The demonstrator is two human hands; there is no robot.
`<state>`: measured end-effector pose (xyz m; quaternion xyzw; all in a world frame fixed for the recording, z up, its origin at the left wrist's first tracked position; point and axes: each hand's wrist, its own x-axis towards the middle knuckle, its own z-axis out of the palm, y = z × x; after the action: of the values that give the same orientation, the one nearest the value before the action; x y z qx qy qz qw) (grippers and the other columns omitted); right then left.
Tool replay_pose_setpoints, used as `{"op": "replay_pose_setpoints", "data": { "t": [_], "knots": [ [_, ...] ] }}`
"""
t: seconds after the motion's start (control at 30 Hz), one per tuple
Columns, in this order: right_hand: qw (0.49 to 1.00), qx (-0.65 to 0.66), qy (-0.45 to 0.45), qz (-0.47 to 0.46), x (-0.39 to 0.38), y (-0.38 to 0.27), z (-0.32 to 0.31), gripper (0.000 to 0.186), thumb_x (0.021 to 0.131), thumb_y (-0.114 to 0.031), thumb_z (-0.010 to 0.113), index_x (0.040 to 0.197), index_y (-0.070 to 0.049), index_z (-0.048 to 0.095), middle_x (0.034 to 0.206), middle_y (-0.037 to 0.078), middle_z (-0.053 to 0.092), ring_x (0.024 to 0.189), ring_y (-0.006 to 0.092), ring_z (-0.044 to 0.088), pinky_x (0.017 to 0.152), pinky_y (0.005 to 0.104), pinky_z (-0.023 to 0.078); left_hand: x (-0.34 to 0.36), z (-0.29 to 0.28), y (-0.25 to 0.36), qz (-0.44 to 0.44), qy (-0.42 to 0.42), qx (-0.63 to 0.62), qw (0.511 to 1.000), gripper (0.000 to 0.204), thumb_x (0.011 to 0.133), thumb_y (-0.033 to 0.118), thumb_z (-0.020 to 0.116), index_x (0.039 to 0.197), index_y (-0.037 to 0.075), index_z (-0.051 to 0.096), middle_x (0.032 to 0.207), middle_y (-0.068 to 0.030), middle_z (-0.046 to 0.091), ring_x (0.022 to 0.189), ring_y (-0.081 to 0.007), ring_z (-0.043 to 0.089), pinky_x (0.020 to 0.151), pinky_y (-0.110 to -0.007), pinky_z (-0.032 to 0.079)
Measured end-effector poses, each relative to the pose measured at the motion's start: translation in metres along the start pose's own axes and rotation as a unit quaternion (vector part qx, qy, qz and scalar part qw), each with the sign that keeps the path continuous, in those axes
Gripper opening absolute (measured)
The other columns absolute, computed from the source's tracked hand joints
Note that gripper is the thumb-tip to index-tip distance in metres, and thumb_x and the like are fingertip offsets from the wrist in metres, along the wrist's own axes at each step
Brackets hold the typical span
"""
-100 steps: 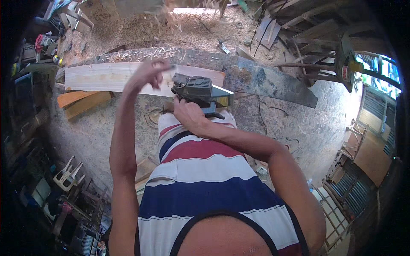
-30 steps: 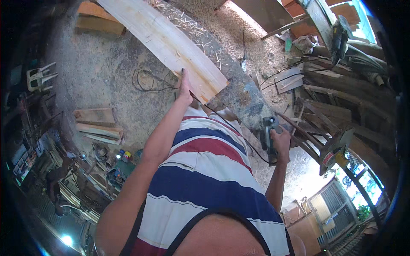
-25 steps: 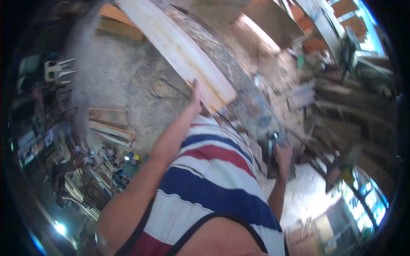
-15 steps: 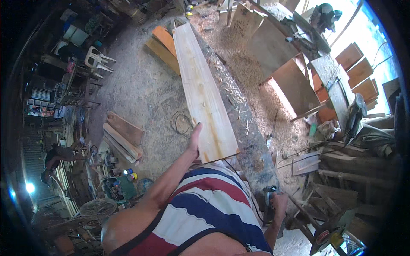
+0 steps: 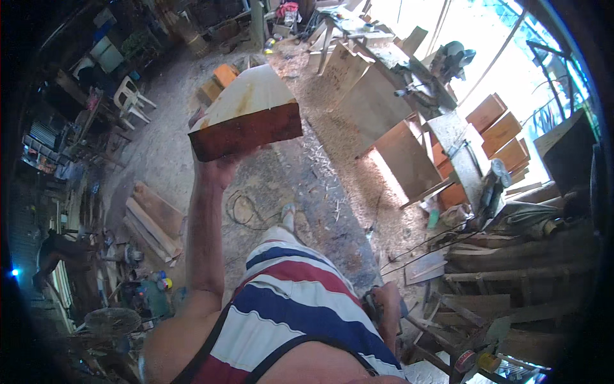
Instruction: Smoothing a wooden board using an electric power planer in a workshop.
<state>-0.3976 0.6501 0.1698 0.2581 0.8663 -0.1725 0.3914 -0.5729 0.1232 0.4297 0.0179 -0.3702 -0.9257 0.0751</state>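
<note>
My left hand grips a thick pale wooden plank from below, its fingertips curling up along the left edge. The plank is raised off the bench and tilted, its reddish-brown end face toward me and its length pointing away, strongly foreshortened. Down at my right side, my right hand is wrapped round the handle of a dark power tool, partly hidden behind my striped top. The worn grey workbench lies between my hands, with curled wood shavings on it.
Shorter boards lie to the left, near a loop of thin cable. A white plastic chair stands further back. Large panels lean at the right, with stacked boards behind. Sawdust covers the floor.
My left hand has lifted the plank and swung it left, tipping its near end up toward me. My right hand keeps the power tool low at my side. The view has shifted.
</note>
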Motion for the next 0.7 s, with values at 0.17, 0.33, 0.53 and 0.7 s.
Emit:
{"op": "replay_pose_setpoints", "data": {
  "t": [0.17,0.33,0.53,0.7],
  "knots": [
    [0.999,0.043,0.024,0.005,-0.015,0.005,-0.003,0.047,0.077,-0.029,0.078,0.107,0.008,0.076,0.11,0.034,0.074,0.109,0.0455,0.074,0.094,0.0514,0.057,0.003,0.009,0.0,0.032,0.053,0.029,0.998,0.079,0.102,0.066,0.054,0.153,0.005,0.049,0.143,-0.0226,0.063,0.121,-0.0385,0.069,0.092,-0.057,0.064],
    [0.998,0.05,-0.003,0.024,-0.004,0.012,0.004,0.045,0.078,-0.026,0.073,0.106,0.009,0.076,0.112,0.035,0.073,0.11,0.047,0.073,0.095,0.0516,0.057,0.002,0.003,0.0,0.03,0.054,0.02,0.998,0.078,0.102,0.064,0.056,0.153,0.006,0.049,0.141,-0.0219,0.064,0.12,-0.0368,0.069,0.094,-0.054,0.064],
    [0.999,0.051,-0.001,0.015,-0.002,0.013,0.003,0.044,0.078,-0.025,0.07,0.106,0.009,0.076,0.112,0.036,0.072,0.111,0.0486,0.072,0.095,0.0525,0.057,0.004,0.005,-0.001,0.045,0.053,0.027,0.997,0.074,0.101,0.062,0.06,0.151,0.007,0.051,0.14,-0.0218,0.064,0.122,-0.0373,0.069,0.096,-0.054,0.064],
    [0.999,0.05,-0.012,0.011,-0.003,0.011,0.002,0.046,0.079,-0.025,0.071,0.109,0.009,0.075,0.114,0.036,0.072,0.113,0.0486,0.071,0.096,0.0526,0.056,0.005,0.004,0.0,0.044,0.06,0.014,0.997,0.074,0.103,0.06,0.058,0.15,0.004,0.05,0.138,-0.0238,0.064,0.121,-0.0383,0.07,0.097,-0.056,0.065]
  ]
}}
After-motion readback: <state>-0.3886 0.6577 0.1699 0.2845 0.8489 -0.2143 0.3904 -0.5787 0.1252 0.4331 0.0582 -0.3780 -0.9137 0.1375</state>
